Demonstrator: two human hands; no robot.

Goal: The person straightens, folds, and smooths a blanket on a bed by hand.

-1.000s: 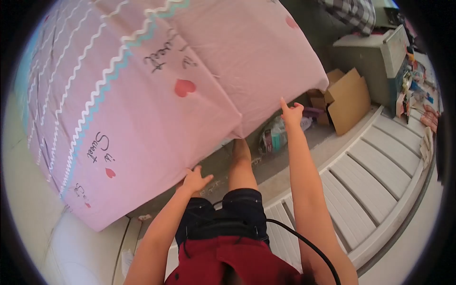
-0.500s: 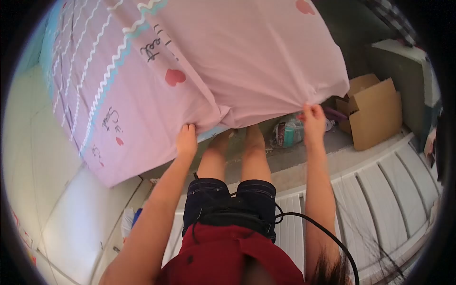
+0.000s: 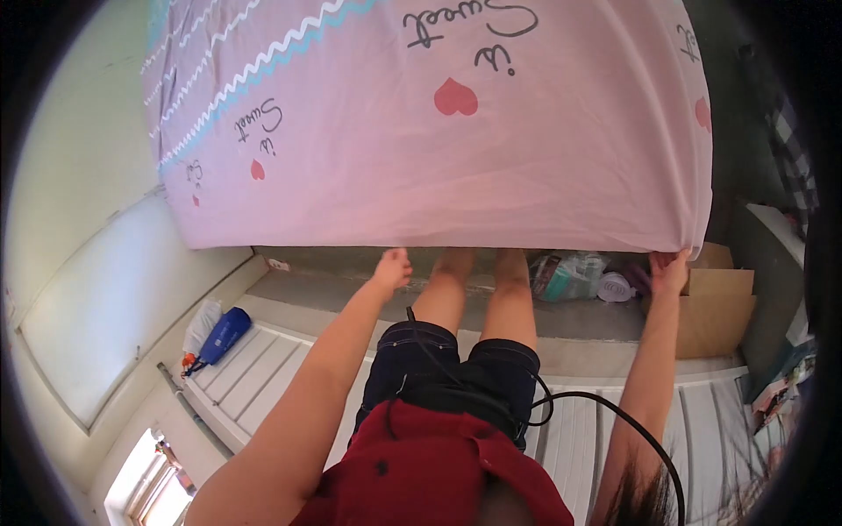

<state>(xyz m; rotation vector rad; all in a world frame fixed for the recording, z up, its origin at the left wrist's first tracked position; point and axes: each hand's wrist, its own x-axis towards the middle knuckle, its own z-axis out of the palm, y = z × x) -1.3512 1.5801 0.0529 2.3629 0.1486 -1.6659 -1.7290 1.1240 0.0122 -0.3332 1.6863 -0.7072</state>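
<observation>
A pink sheet (image 3: 351,175) with red hearts, "Sweet" lettering and wavy white and blue lines lies over the bed, its front edge nearly straight. At the sheet's right front corner, my right hand (image 3: 671,270) has its fingers closed on the edge. My left hand (image 3: 394,269) is just below the front edge, left of my legs, with its fingers curled; no cloth shows in it, though it is too small to tell what, if anything, it holds.
Under the bed's edge are a clear plastic bag (image 3: 568,275) and a round lilac object (image 3: 616,287). A cardboard box (image 3: 715,323) stands at the right by a grey cabinet (image 3: 776,263). A blue pouch (image 3: 224,335) lies on white slats (image 3: 276,373). A black cable crosses my lap.
The sheet's bunched fold at the front has flattened out. My right hand has moved right to the corner, while my left hand has come off the cloth. The view has turned.
</observation>
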